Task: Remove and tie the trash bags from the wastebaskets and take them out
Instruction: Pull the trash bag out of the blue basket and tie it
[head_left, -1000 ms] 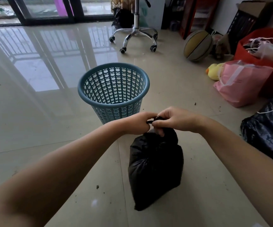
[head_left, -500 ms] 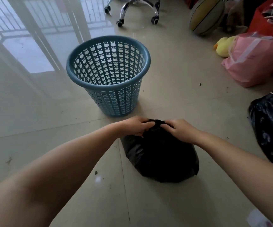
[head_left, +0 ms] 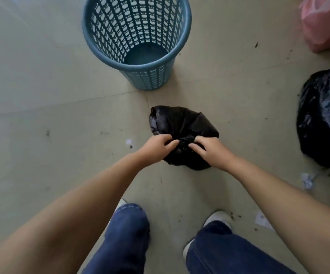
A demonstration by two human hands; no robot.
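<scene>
Pinching the gathered neck of the black trash bag with our left hand and right hand, fingers curled, on the floor near the emptied wastebasket, we apparently have the knot unfinished and carrying out still ahead.

I observe both bare forearms reaching from the lower corners toward frame centre. My left hand and right hand sit close together, fingers curled and pinching the gathered top of the black bag.
</scene>
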